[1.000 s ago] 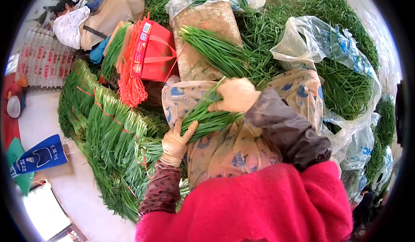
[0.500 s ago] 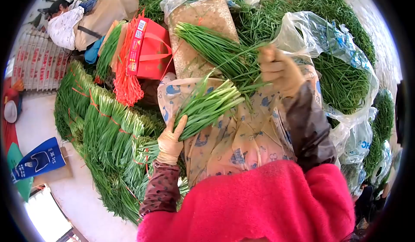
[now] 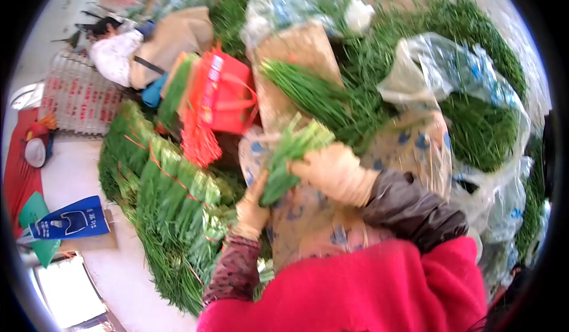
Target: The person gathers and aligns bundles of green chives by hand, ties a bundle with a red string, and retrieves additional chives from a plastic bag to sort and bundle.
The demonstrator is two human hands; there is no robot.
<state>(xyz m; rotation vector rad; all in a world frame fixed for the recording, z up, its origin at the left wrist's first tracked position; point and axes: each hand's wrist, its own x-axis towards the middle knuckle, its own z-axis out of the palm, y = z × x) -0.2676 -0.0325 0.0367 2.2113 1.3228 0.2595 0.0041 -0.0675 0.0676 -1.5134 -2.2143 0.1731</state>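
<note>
A bunch of long green stalks point(image 3: 290, 154) is held between my two gloved hands over the patterned apron on my lap. My left hand point(image 3: 253, 213) grips its lower left side. My right hand point(image 3: 332, 172) is closed round its right side, with the pale stalk ends showing above. Just beyond, more loose stalks point(image 3: 308, 92) lie on a tan board point(image 3: 296, 47). The picture is slightly blurred.
Tied green bundles point(image 3: 172, 201) are piled at the left. Behind them are a red box point(image 3: 231, 95) and red ties point(image 3: 198, 136). Plastic bags point(image 3: 415, 71) with greens stand at the right. Another person point(image 3: 118, 53) is at the upper left.
My right hand has come back from the loose stalks on the right to the bunch, which now stands more upright. The whole view has shifted, with the surroundings lower and further right.
</note>
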